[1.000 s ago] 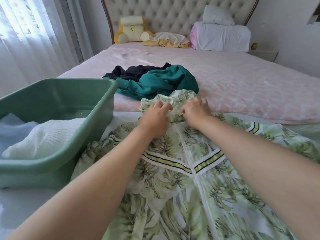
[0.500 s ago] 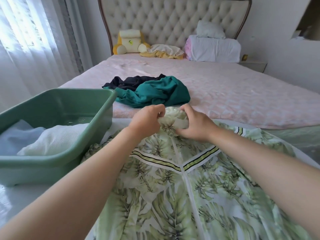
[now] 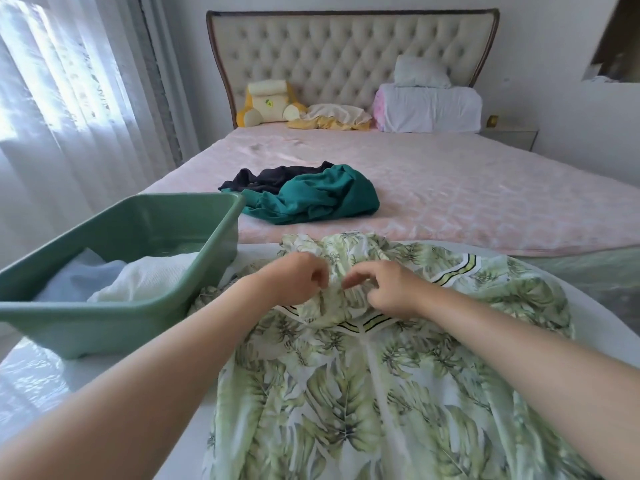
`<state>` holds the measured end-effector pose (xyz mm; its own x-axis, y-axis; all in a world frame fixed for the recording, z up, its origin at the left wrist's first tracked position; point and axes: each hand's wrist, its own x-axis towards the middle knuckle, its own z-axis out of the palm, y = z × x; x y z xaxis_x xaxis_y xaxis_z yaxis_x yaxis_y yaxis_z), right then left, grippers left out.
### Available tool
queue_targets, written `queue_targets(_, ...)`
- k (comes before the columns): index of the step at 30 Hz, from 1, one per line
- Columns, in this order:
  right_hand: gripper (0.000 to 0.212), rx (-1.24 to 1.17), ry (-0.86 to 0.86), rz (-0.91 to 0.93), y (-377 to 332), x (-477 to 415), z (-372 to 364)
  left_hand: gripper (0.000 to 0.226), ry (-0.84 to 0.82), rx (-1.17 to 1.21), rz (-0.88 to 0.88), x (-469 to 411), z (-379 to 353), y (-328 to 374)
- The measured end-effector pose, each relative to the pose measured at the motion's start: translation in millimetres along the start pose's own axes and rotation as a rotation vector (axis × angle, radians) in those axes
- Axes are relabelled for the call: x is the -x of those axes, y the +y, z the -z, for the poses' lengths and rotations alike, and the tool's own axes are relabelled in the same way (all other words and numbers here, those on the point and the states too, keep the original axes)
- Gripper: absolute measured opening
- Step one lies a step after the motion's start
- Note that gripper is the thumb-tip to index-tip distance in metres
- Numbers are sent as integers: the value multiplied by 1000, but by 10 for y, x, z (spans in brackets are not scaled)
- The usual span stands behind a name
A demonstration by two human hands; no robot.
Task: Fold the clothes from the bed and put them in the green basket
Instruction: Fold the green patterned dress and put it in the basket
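Leaf-print garment (image 3: 346, 393) lay spread at lower centre, top edge bunched. Left hand (image 3: 294, 280) curled shut on fabric at collar; right hand (image 3: 388, 289) beside it, fingers pinched on same fold. Green basket (image 3: 114, 317) at left, just beside garment, white cloth inside. Teal and black clothes (image 3: 311, 195) mid-frame on pink bed (image 3: 485, 195), wide bare bedspread to right. Curtain upper left.

We see soft daylight pouring through the sheer curtains (image 3: 69, 98) at the upper left, nearly blown out there; shadows are faint and diffuse; the wide lens bows the frame's edges; our forearms at the bottom look slightly smeared; the middle stays reasonably sharp.
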<state>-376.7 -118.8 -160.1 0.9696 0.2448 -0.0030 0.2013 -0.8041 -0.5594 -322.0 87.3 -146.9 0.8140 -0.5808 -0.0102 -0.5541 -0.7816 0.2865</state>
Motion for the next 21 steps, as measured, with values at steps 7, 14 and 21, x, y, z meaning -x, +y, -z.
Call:
queue_targets(7, 68, 29, 167, -7, 160, -107, 78, 62, 40, -301, -190, -201, -238, -12)
queue_targets(14, 63, 475, -87, -77, 263, -206, 36, 13, 316, -92, -154, -234, -134, -145)
queue_targets(21, 11, 221, 463, -8, 244, -439, 81, 18, 436, 570, 74, -270, 106, -76)
